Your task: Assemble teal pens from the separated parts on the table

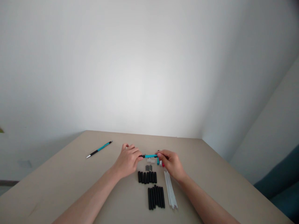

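Both my hands hold one teal pencil barrel (pixel 150 156) level above the table. My left hand (pixel 128 160) pinches its black left end, fingers closed. My right hand (pixel 170 162) grips its right end, fingers curled. Just below the barrel lie small pale parts (pixel 151 161), small grey metal pieces (pixel 149 168), and teal, white and red caps (pixel 160 162) by my right fingers.
Two rows of several black grip sleeves (pixel 147 177) (pixel 156 197) lie in front of my hands. Thin white tubes (pixel 170 193) lie to their right. A finished teal and black mechanical pencil (pixel 99 149) lies at the far left of the beige table (pixel 58 183). White walls stand behind.
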Demonstrator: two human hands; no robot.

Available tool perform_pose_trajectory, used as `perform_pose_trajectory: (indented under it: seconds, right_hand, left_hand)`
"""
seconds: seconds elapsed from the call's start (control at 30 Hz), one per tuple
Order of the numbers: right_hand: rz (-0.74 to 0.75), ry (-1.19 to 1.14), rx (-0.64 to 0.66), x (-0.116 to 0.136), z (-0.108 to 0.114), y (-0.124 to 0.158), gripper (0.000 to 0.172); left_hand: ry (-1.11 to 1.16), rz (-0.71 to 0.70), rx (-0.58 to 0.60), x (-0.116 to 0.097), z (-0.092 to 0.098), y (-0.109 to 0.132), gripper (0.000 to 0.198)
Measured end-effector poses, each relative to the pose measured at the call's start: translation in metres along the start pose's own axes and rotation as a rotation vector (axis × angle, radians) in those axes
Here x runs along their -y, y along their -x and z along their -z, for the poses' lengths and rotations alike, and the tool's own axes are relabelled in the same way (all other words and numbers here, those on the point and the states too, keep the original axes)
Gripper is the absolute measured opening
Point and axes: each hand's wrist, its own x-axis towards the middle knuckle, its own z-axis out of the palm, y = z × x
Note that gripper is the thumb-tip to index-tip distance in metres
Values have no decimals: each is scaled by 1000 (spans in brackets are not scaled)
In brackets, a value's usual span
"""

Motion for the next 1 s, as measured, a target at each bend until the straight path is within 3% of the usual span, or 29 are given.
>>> perform_pose_trajectory:
  seconds: [0.2,0.37,0.57,0.8,1.0]
  right_hand:
    - [167,108,-17,7,5,0,27]
    - [29,32,-22,4,0,1,30]
    - [11,131,200,18,-7,4,39]
    - [108,203,207,20,2,1,36]
    - [217,280,157,18,4,2,34]
  left_hand:
    - [-12,-23,21,0,3,0,27]
    - [-51,-98,-67,-7,5,1,17]
    - [-77,-151,-209,-10,1,-1,16]
    - [-76,-135,-107,-8,4,-3,21]
    - [-18,-103,-87,-7,3,-2,22]
